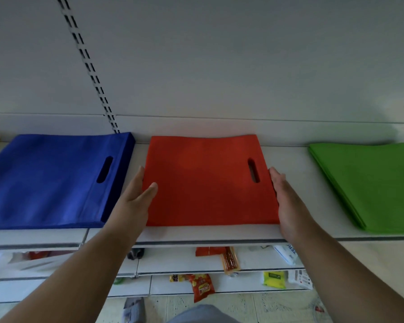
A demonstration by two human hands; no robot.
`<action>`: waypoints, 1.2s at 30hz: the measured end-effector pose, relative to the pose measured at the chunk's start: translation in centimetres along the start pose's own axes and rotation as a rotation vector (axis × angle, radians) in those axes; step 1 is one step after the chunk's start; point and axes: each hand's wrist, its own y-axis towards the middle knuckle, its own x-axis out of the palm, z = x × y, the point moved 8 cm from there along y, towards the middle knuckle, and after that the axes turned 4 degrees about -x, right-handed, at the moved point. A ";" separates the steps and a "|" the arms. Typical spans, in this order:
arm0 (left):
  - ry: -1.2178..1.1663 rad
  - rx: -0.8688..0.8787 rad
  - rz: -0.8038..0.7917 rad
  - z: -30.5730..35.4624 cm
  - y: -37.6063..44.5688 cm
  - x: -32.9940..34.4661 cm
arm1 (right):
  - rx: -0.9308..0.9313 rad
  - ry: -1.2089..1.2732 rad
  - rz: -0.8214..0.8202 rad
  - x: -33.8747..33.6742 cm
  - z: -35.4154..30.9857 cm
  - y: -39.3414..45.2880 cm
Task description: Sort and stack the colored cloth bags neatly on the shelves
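Red stack (pixel 210 183) sits mid-shelf (pixel 296 236), between blue stack (pixel 54 183) and green stack (pixel 373 185), apart from both. Left hand (pixel 135 199) flat against its left edge, fingers straight, thumb lying on top. Right hand (pixel 282 197) flat against right edge, fingers straight and together. Looks like squaring-up. Advice: push both sides evenly, keep palms vertical so the layers align, then true the front edge parallel to the shelf lip.
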 end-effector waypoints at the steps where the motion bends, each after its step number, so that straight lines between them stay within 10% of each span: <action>1: 0.025 -0.003 0.015 0.0 0.2 -0.2 | -0.009 -0.013 0.022 -0.1 -0.1 -0.1; 21: 0.309 0.040 0.025 4.8 7.0 0.5 | 0.054 -0.034 -0.064 -0.2 -1.6 9.1; 28: 1.068 0.089 0.007 4.7 9.7 1.0 | -0.088 -0.482 -0.015 1.1 -6.3 10.1; 36: 1.237 0.458 0.057 5.6 2.1 4.1 | -0.544 -1.073 -0.184 11.0 -10.3 8.1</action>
